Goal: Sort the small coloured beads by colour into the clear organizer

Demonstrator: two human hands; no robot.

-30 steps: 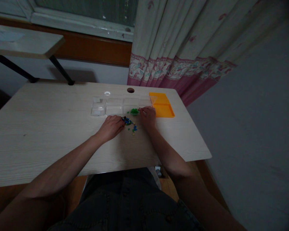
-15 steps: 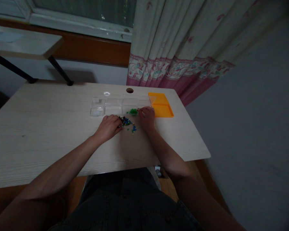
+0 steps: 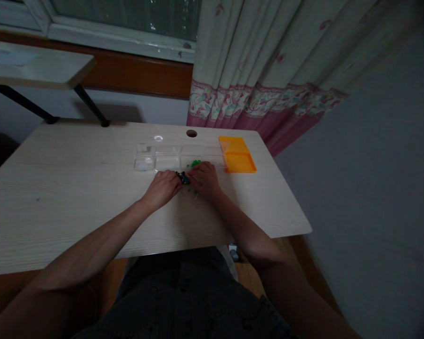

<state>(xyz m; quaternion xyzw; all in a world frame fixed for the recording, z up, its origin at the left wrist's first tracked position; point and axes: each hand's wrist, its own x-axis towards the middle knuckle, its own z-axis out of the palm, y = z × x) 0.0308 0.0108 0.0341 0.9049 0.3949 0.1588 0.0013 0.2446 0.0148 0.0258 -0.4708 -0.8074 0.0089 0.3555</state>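
A small pile of tiny mixed pieces (image 3: 184, 178), dark, blue and green, lies on the table between my hands. My left hand (image 3: 162, 186) rests at the pile's left side, its fingers bent and close together. From the right, my right hand (image 3: 206, 181) reaches over the pile with fingertips drawn together among the pieces. What either hand's fingertips hold is too small to make out. Just behind, a clear divided tray (image 3: 167, 163) has bright green pieces (image 3: 196, 163) in a front compartment, partly covered by my right hand. A few loose bits lie in front of the pile.
An open yellow-orange case (image 3: 240, 155) lies by the tray's right end. Behind the tray are a small clear ring-like object (image 3: 158, 138) and a round hole (image 3: 191, 133) in the tabletop. A raised shelf (image 3: 38, 70) stands back left; a curtain (image 3: 254, 94) hangs behind.
My right hand has moved left and toward me, from the green pieces in the tray to the mixed pile. My left hand stays nearly in place beside the pile.
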